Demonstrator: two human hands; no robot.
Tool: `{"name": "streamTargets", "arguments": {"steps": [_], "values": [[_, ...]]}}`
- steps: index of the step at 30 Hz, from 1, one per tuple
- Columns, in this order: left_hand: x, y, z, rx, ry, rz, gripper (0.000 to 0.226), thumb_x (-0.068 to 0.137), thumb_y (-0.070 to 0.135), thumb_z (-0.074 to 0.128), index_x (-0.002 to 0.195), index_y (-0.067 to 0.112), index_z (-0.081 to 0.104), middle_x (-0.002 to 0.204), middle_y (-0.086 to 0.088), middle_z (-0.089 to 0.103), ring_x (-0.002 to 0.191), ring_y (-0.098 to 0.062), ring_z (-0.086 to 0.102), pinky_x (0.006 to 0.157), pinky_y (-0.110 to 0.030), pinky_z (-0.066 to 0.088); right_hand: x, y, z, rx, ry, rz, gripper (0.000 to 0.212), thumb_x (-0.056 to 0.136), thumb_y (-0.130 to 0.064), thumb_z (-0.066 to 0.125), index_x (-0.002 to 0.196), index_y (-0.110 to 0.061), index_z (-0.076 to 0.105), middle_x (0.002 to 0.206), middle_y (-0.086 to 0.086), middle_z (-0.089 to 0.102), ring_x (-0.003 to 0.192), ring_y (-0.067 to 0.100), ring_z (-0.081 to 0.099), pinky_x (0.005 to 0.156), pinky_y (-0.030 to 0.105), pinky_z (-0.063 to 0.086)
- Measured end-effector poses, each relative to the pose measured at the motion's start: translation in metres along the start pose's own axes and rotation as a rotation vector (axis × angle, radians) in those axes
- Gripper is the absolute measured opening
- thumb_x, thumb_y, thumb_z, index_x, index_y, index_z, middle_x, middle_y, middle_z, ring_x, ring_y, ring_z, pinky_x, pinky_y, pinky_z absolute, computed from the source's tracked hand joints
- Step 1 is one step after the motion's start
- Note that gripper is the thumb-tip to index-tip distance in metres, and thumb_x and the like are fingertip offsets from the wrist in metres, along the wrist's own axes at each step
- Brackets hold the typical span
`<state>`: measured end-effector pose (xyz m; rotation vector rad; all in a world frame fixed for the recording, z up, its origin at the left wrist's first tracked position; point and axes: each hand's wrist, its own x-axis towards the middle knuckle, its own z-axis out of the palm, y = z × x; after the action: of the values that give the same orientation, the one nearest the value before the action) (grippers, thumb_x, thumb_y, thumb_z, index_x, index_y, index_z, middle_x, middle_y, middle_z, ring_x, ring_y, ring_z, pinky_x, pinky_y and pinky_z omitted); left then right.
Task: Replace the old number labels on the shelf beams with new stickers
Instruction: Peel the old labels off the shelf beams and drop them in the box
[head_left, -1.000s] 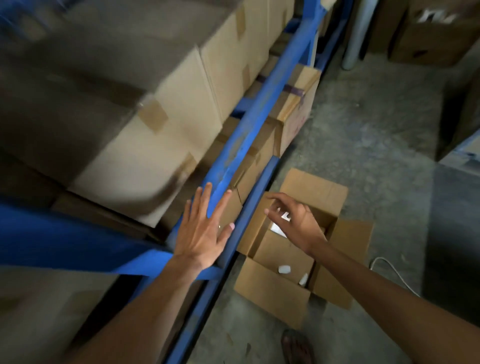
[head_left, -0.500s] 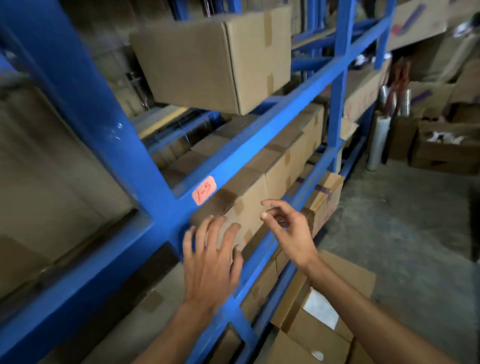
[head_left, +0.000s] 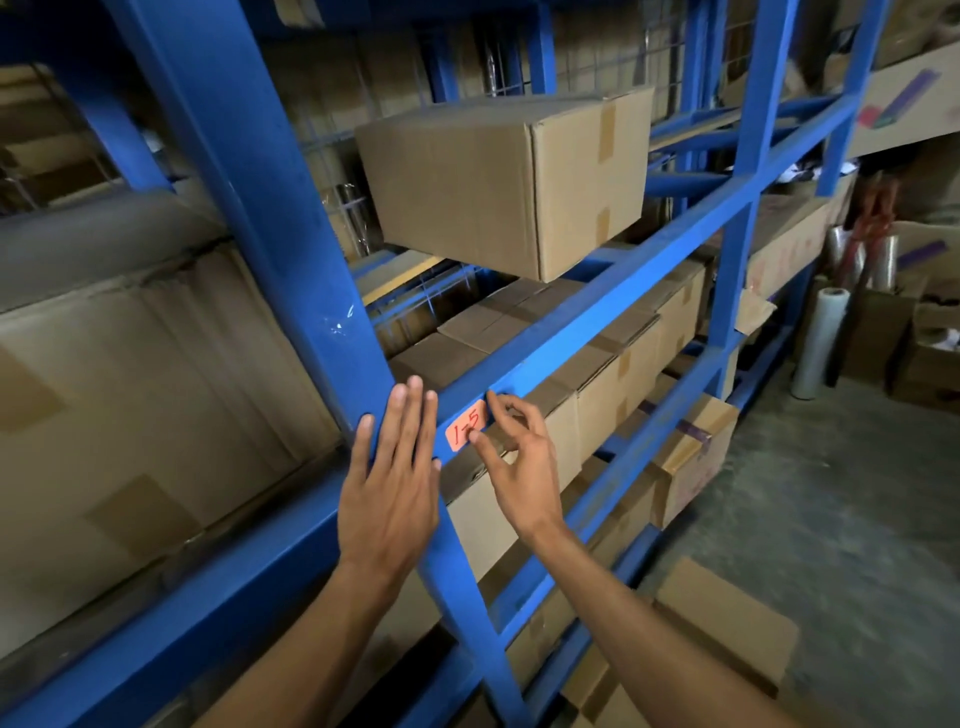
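An orange label (head_left: 464, 428) with "1-5" handwritten in red is stuck on the blue shelf beam (head_left: 597, 317), just right of the blue upright post (head_left: 291, 249). My left hand (head_left: 395, 483) lies flat and open against the post, fingers pointing up, just left of the label. My right hand (head_left: 514, 457) is at the label's right edge, thumb and forefinger touching it near its corners, the other fingers curled. Neither hand holds anything that I can see.
Cardboard boxes fill the shelves; one large box (head_left: 509, 176) sits above the beam and a row of boxes (head_left: 613, 374) below it. An open carton (head_left: 727, 623) lies on the concrete floor at lower right. Film rolls (head_left: 821, 338) lean at the far right.
My view rose from the floor carton to the labelled beam. My left hand moved up onto the post and my right hand came up from the carton to the label's right edge.
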<state>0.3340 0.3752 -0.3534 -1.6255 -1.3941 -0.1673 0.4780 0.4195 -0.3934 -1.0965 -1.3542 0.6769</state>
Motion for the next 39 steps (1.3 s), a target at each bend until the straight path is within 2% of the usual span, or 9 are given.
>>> {"name": "streamTargets", "arguments": {"steps": [3, 5, 11, 18, 26, 30, 32, 36, 39], "values": [[-0.001, -0.001, 0.002, 0.051, 0.013, 0.018, 0.073, 0.100, 0.040, 0.039, 0.158, 0.006, 0.009, 0.166, -0.017, 0.000, 0.153, -0.028, -0.005, 0.122, -0.048, -0.007, -0.003, -0.001, 0.009, 0.023, 0.080, 0.008, 0.047, 0.091, -0.018, 0.068, 0.136, -0.016, 0.058, 0.128, -0.003, 0.054, 0.119, 0.004, 0.050, 0.101, 0.003, 0.033], [-0.001, -0.001, 0.003, 0.065, 0.022, 0.025, 0.071, 0.101, 0.039, 0.038, 0.158, 0.006, 0.010, 0.166, -0.017, 0.001, 0.153, -0.029, -0.005, 0.122, -0.049, -0.006, -0.002, -0.003, 0.011, 0.030, 0.140, 0.003, 0.040, 0.088, -0.018, 0.071, 0.128, -0.017, 0.066, 0.122, -0.004, 0.060, 0.115, 0.006, 0.056, 0.102, 0.010, 0.040], [-0.001, 0.000, 0.007, 0.048, 0.038, 0.019, 0.067, 0.101, 0.036, 0.033, 0.158, 0.007, 0.011, 0.167, -0.017, 0.000, 0.154, -0.029, -0.001, 0.123, -0.048, -0.006, 0.005, -0.002, 0.006, 0.095, 0.212, -0.007, 0.009, 0.086, -0.020, 0.073, 0.094, -0.026, 0.074, 0.091, -0.013, 0.072, 0.086, 0.007, 0.067, 0.081, 0.029, 0.056], [0.000, -0.001, 0.010, 0.013, 0.033, 0.023, 0.070, 0.098, 0.037, 0.038, 0.158, 0.011, 0.014, 0.167, -0.018, 0.002, 0.155, -0.031, -0.001, 0.122, -0.049, -0.004, -0.003, 0.011, -0.018, 0.140, 0.179, -0.025, 0.007, 0.083, -0.035, 0.071, 0.088, -0.035, 0.076, 0.082, -0.018, 0.073, 0.078, 0.009, 0.065, 0.074, 0.014, 0.051], [-0.003, 0.019, 0.009, -0.241, 0.020, -0.019, 0.075, 0.090, 0.029, 0.047, 0.158, 0.017, 0.019, 0.168, -0.014, 0.007, 0.155, -0.029, 0.004, 0.124, -0.050, -0.005, -0.050, 0.082, -0.076, -0.015, 0.131, 0.271, 0.011, 0.082, -0.014, 0.078, 0.086, -0.023, 0.081, 0.081, -0.016, 0.075, 0.079, 0.006, 0.069, 0.073, 0.022, 0.056], [-0.018, 0.074, 0.020, -0.476, -0.146, 0.162, 0.085, 0.077, 0.024, 0.060, 0.155, 0.013, 0.029, 0.166, -0.017, 0.016, 0.154, -0.031, 0.011, 0.124, -0.052, 0.007, -0.080, 0.125, -0.100, -0.191, 0.130, 0.450, 0.012, 0.081, -0.009, 0.075, 0.087, -0.017, 0.081, 0.080, -0.005, 0.078, 0.073, -0.001, 0.069, 0.066, -0.001, 0.045], [-0.034, 0.103, 0.031, -0.574, -0.253, 0.237, 0.082, 0.080, 0.023, 0.061, 0.155, 0.012, 0.030, 0.165, -0.016, 0.017, 0.153, -0.031, 0.017, 0.123, -0.053, 0.014, -0.094, 0.145, -0.112, -0.261, 0.124, 0.519, 0.011, 0.081, -0.008, 0.074, 0.088, -0.015, 0.080, 0.083, -0.001, 0.079, 0.073, 0.001, 0.070, 0.066, -0.002, 0.042], [-0.064, 0.147, 0.060, -0.648, -0.446, 0.333, 0.075, 0.088, 0.028, 0.061, 0.155, 0.012, 0.030, 0.164, -0.015, 0.021, 0.152, -0.030, 0.022, 0.120, -0.054, 0.024, -0.121, 0.181, -0.132, -0.347, 0.080, 0.634, 0.016, 0.081, -0.007, 0.071, 0.092, -0.015, 0.081, 0.086, 0.002, 0.079, 0.079, 0.008, 0.071, 0.067, 0.002, 0.045], [-0.088, 0.177, 0.092, -0.684, -0.568, 0.411, 0.075, 0.084, 0.028, 0.068, 0.151, 0.011, 0.039, 0.159, -0.019, 0.032, 0.147, -0.034, 0.034, 0.116, -0.055, 0.034, -0.142, 0.216, -0.138, -0.415, 0.047, 0.696, 0.015, 0.080, -0.008, 0.072, 0.089, -0.015, 0.081, 0.087, 0.003, 0.079, 0.080, 0.012, 0.072, 0.073, 0.022, 0.054]]}}
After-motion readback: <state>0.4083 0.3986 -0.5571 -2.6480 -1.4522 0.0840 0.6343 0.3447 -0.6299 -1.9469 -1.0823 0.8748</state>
